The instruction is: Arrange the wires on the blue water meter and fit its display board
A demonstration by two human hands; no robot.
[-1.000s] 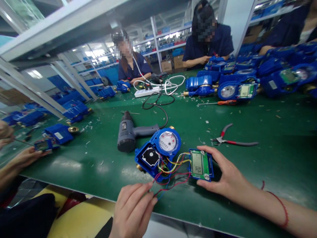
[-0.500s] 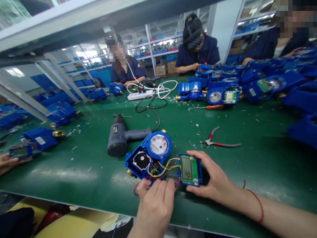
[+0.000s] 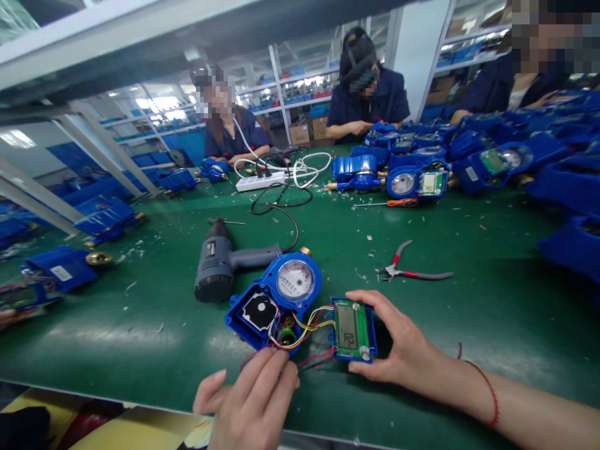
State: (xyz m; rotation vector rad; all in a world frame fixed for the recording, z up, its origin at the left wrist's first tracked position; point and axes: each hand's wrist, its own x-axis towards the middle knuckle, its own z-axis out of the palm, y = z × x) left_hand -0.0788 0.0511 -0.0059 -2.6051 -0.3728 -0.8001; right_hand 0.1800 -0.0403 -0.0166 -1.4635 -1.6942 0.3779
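Observation:
My right hand grips a display module by its far and near edges, thumb on the near side. The module has a blue frame, a green circuit board and a small LCD. Red, yellow and white wires run from it into the open compartment of a blue water meter with a round dial. At the meter's near edge is my left hand, its thumb spread away from the fingers. Those fingertips are at the red wires; whether they touch them I cannot tell.
A heat gun lies behind the meter at left. Cutting pliers and a screwdriver lie farther right. Beyond are a power strip and many blue meters. Several people sit around the green table.
My left hand has shifted left and its thumb has moved away from the fingers. The module stays in my right hand. The view has moved slightly.

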